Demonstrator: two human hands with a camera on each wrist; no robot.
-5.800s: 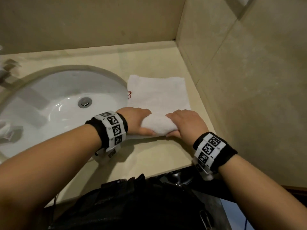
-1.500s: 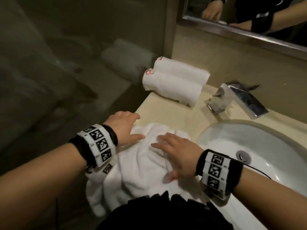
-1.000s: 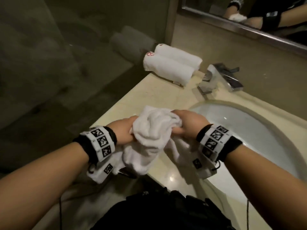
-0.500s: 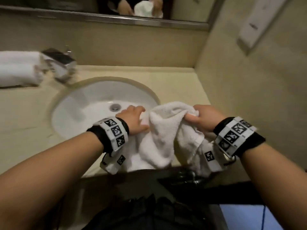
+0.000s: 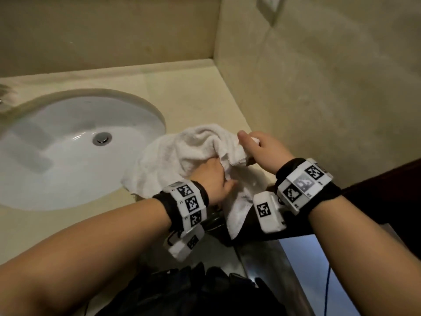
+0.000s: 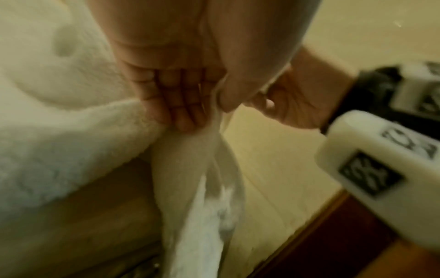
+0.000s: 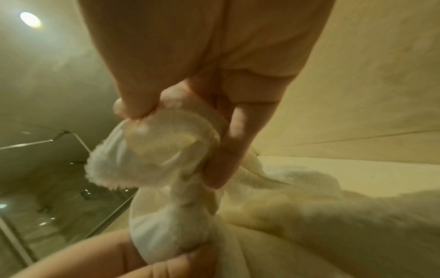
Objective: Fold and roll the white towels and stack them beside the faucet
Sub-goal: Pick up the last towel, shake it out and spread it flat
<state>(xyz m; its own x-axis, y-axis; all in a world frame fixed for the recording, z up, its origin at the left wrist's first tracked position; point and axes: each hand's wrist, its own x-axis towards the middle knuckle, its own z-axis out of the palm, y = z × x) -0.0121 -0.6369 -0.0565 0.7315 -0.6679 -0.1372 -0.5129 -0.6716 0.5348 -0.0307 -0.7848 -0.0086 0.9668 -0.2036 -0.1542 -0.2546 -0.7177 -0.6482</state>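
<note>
A crumpled white towel (image 5: 182, 156) lies bunched on the beige counter (image 5: 200, 103) to the right of the sink, one end hanging over the front edge. My left hand (image 5: 214, 176) grips a fold of the towel near its middle; in the left wrist view the fingers (image 6: 176, 105) curl and pinch the towel (image 6: 59, 131). My right hand (image 5: 257, 149) holds the towel's right end, bunched between thumb and fingers (image 7: 228, 150), with the cloth (image 7: 154, 150) gathered under them. The faucet and the rolled towels are out of view.
The white oval sink (image 5: 34, 179) with its drain (image 5: 102, 138) fills the left side. A beige tiled wall (image 5: 330, 87) closes the counter on the right, another wall behind. A dark cabinet front (image 5: 387, 185) lies below the counter edge.
Within the last seconds I picked a loose towel up from left of the sink and carried it to the right side. It now rests bunched on the counter, both hands regripping it.
</note>
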